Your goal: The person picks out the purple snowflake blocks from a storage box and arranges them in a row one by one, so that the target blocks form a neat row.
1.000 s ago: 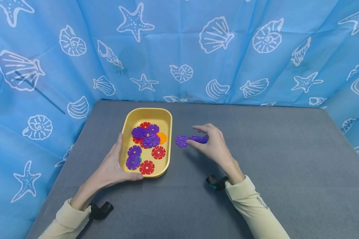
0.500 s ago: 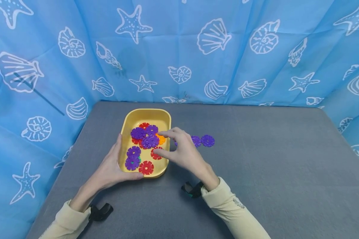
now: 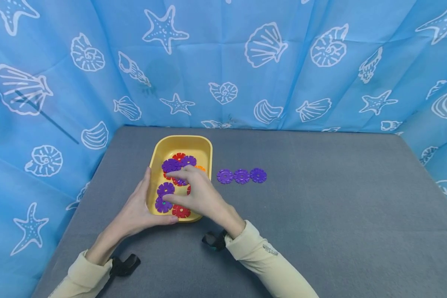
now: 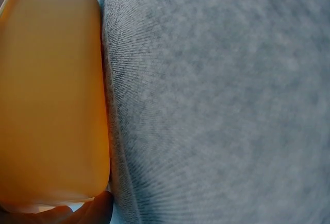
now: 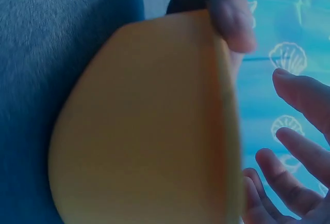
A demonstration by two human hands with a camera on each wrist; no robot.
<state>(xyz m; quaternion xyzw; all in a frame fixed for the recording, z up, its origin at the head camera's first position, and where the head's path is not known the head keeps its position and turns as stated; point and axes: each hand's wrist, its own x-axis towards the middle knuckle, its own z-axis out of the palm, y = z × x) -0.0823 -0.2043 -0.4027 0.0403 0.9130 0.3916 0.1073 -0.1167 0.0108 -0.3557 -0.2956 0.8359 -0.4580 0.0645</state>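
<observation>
A yellow plastic tray (image 3: 182, 142) holds notched, flower-shaped building discs in purple, red and orange. My left hand (image 3: 135, 211) grips its near left corner, fingers along the left side and thumb on the near rim. The left wrist view shows the tray's outer wall (image 4: 56, 95) close up. Over the tray hovers my right hand (image 3: 201, 195), thumb and fingers spread apart with nothing between them, hiding some discs. A purple disc (image 3: 164, 204) lies by its thumb tip. In the right wrist view its fingers (image 5: 304, 95) are beside the tray rim.
Three purple discs (image 3: 242, 176) form a row on the grey table (image 3: 320, 215), right of the tray. A blue curtain (image 3: 223, 62) printed with seashells and starfish hangs behind the table and at its sides.
My right hand has let go of the row of purple discs and moved left over the tray, staying spread. The row stays on the table, and my left hand has kept its grip.
</observation>
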